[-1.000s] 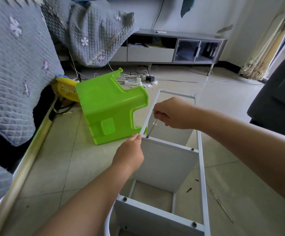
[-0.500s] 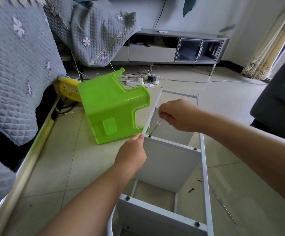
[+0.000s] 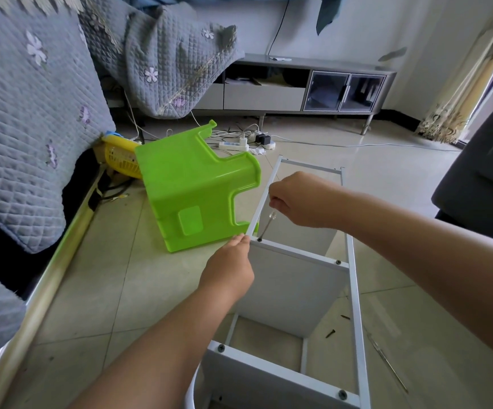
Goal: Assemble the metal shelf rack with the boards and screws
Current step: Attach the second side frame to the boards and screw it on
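The white metal shelf rack (image 3: 356,293) lies on its side on the tiled floor, with two white boards (image 3: 292,293) fixed across it. My right hand (image 3: 301,199) grips a screwdriver (image 3: 265,225) whose tip sits on a screw (image 3: 259,240) at the left end of the upper board. My left hand (image 3: 230,267) presses against the rack's left rail beside that screw, fingers fairly straight. More screws (image 3: 338,262) show along the board edges.
A green plastic stool (image 3: 195,190) lies tipped just left of the rack. Loose dark screws (image 3: 330,333) and a thin metal rod (image 3: 386,361) lie on the floor at the right. A quilt-covered sofa (image 3: 33,113) fills the left; a dark chair (image 3: 487,178) stands right.
My right hand has shifted slightly on the screwdriver, its tip still on the same screw. My left hand stays at the rail. The view has drifted a little.
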A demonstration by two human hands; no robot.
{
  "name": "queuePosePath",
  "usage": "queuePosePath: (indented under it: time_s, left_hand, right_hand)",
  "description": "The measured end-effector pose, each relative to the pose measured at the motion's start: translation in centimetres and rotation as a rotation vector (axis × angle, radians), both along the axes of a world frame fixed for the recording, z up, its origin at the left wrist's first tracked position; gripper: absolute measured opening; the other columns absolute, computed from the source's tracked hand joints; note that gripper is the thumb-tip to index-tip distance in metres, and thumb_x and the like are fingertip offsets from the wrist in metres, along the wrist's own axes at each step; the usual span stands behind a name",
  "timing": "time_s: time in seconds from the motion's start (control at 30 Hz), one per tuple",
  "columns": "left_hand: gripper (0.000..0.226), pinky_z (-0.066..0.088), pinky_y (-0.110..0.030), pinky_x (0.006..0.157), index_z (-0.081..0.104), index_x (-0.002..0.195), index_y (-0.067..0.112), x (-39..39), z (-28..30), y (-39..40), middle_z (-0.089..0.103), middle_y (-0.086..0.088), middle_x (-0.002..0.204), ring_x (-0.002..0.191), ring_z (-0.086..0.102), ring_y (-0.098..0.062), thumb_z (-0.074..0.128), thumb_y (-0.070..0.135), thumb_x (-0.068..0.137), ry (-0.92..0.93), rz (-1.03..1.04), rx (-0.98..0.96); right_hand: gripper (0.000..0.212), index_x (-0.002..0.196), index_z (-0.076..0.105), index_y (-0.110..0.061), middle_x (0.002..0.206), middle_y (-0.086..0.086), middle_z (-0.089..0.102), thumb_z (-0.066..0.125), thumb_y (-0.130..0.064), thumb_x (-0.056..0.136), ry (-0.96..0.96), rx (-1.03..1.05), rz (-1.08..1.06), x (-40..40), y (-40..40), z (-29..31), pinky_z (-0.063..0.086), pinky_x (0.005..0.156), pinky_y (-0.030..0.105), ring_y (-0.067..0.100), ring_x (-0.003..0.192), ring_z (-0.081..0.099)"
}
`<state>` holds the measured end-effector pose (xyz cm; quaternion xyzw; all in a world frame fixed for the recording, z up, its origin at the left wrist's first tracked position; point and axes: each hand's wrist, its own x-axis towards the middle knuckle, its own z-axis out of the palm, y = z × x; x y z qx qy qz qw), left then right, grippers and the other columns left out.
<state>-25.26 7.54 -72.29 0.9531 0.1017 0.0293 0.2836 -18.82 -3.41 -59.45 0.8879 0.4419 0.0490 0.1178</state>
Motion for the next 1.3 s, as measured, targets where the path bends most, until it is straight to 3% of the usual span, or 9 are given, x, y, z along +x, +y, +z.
queuePosePath:
  time_s: [0.17,0.3,0.4,0.53,0.73,0.9,1.03,1.17,1.3]
  left_hand:
    - [0.052,0.019,-0.022,0.113,0.024,0.146,0.010,0.0,0.0,0.0,0.020,-0.002,0.154,0.142,0.017,-0.011,0.029,0.002,0.095,-0.015,-0.002,0.002]
    - [0.051,0.018,-0.021,0.113,0.024,0.145,0.010,-0.2,0.1,0.0,0.020,-0.002,0.154,0.142,0.018,-0.011,0.029,0.003,0.095,-0.023,-0.008,0.007]
    - [0.051,0.017,-0.021,0.112,0.024,0.145,0.010,-0.2,0.2,0.0,0.020,-0.002,0.154,0.142,0.018,-0.011,0.029,0.003,0.095,-0.024,-0.009,0.003]
    - [0.051,0.017,-0.021,0.113,0.024,0.146,0.010,-0.1,0.1,0.0,0.020,-0.003,0.154,0.142,0.017,-0.011,0.028,0.003,0.096,-0.022,-0.008,0.003]
    - [0.049,0.018,-0.021,0.112,0.025,0.145,0.009,0.0,0.1,0.0,0.021,-0.004,0.154,0.142,0.019,-0.012,0.028,0.004,0.096,-0.021,-0.016,0.034]
    - [0.050,0.021,-0.025,0.111,0.024,0.146,0.011,-0.4,0.5,0.0,0.020,-0.003,0.154,0.142,0.019,-0.013,0.028,0.005,0.096,0.011,-0.013,0.095]
    - [0.049,0.014,-0.033,0.114,0.019,0.146,0.013,-1.0,1.3,-0.8,0.013,-0.001,0.156,0.144,0.010,-0.014,0.020,0.024,0.099,0.016,-0.055,0.422]
    - [0.059,0.002,-0.034,0.116,0.010,0.148,0.013,-0.2,1.9,-3.8,0.003,-0.001,0.157,0.145,0.002,-0.012,0.003,0.040,0.096,0.025,-0.241,0.558]
    - [0.056,-0.005,-0.034,0.116,-0.001,0.148,0.010,1.4,1.5,-6.1,-0.006,-0.003,0.157,0.144,-0.008,-0.015,0.017,0.034,0.101,0.137,-0.301,0.505]
  right_hand:
    - [0.034,0.112,0.048,0.001,0.108,0.019,0.058,0.031,-0.027,0.100,0.007,-0.106,-0.015,0.1,1.7,0.9,0.039,0.073,0.030,0.032,0.098,0.055]
    - [0.007,0.103,0.036,-0.005,0.090,0.016,0.051,0.036,-0.008,0.096,0.162,-0.138,-0.064,0.1,1.8,1.6,0.032,0.067,0.029,0.026,0.082,0.044]
    - [0.028,0.115,0.050,-0.002,0.112,0.015,0.058,0.032,-0.018,0.100,0.029,-0.136,-0.037,0.4,1.5,1.8,0.040,0.077,0.031,0.029,0.102,0.053]
    - [0.041,0.111,0.056,-0.002,0.117,0.012,0.057,0.024,-0.026,0.101,-0.102,-0.243,-0.037,0.0,1.6,1.6,0.043,0.086,0.033,0.027,0.108,0.053]
    - [0.021,0.113,0.044,-0.002,0.102,0.013,0.056,0.034,-0.011,0.097,0.208,0.021,-0.135,-0.1,1.6,1.0,0.030,0.067,0.024,0.028,0.091,0.048]
    - [0.040,0.105,0.057,-0.004,0.118,0.016,0.057,0.025,-0.028,0.102,0.005,0.047,-0.172,-0.1,-0.4,0.2,0.043,0.083,0.033,0.032,0.109,0.055]
    - [0.043,0.061,0.032,-0.013,0.094,0.022,0.058,0.027,-0.028,0.101,0.011,0.194,-0.254,0.5,-4.6,0.2,0.039,0.074,0.031,0.033,0.099,0.057]
    - [0.036,0.091,0.057,0.002,0.085,0.017,0.059,0.035,-0.025,0.099,0.038,0.270,-0.244,0.1,-10.4,0.0,0.034,0.073,0.031,0.032,0.091,0.056]
    - [0.041,0.078,0.057,0.003,0.058,0.000,0.041,0.040,-0.030,0.094,0.089,0.387,-0.138,-0.7,-13.4,-0.9,0.038,0.064,0.032,0.027,0.062,0.046]
